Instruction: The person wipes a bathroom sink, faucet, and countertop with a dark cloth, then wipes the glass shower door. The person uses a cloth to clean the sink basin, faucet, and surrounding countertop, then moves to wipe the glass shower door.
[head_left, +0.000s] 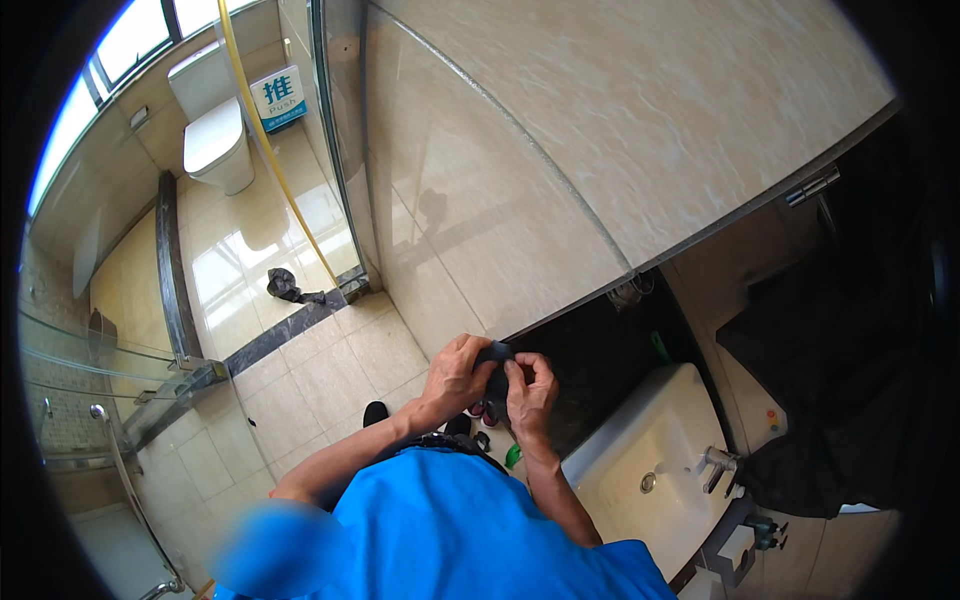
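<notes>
Beige floor tiles [325,365] spread toward nine o'clock from the hands, with a white toilet [213,138] between ten and eleven and a white washbasin [620,475] toward four. Just below the view's centre, toward six o'clock, is a small dark blue-grey item [495,352], dull-surfaced, its full shape hidden by the grasp. The left hand [455,380], curled, grips it; the right hand [532,395] pinches its edge, thumb foremost.

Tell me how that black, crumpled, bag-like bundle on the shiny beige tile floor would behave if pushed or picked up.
Lifted, the bundle would probably sag, since its surface is bunched in loose folds. It seems unlikely to roll: its outline is uneven, with a trailing end. Pushed, it might slide easily, as the floor looks glossy and reflects light.
</notes>
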